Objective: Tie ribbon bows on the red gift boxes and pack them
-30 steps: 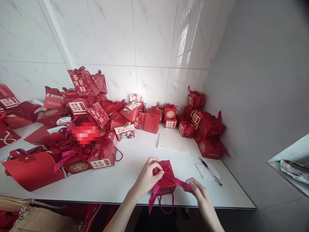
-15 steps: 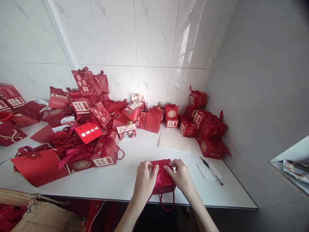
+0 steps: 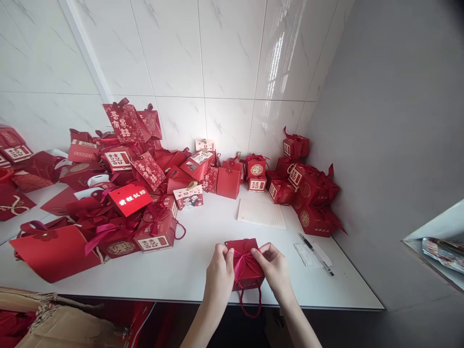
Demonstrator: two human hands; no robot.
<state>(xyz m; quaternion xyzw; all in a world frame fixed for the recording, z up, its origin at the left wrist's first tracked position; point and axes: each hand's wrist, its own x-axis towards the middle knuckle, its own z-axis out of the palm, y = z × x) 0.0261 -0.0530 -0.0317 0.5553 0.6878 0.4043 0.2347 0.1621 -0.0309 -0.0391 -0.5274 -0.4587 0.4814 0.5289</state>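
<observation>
A small red gift box (image 3: 250, 280) sits at the front edge of the white table. Over its top runs a magenta ribbon (image 3: 239, 266), gathered near the middle. My left hand (image 3: 220, 269) is closed at the box's left side, thumb and fingers pinching the ribbon. On the opposite side my right hand (image 3: 274, 267) is also closed, its thumb and forefinger gripping the ribbon by the box's upper right corner. A twisted red cord handle (image 3: 250, 316) hangs from the front of the box over the table edge.
Many red gift boxes (image 3: 119, 246) are heaped on the left of the table (image 3: 203, 241). More boxes (image 3: 315, 188) stack against the right wall. Lined paper (image 3: 261, 214) and a pen (image 3: 315, 254) lie beyond my hands. A cardboard carton (image 3: 68, 326) stands below at left.
Both hands have shifted slightly on the ribbon, and its middle now shows more between them. The box stays in place. The view has moved a little.
</observation>
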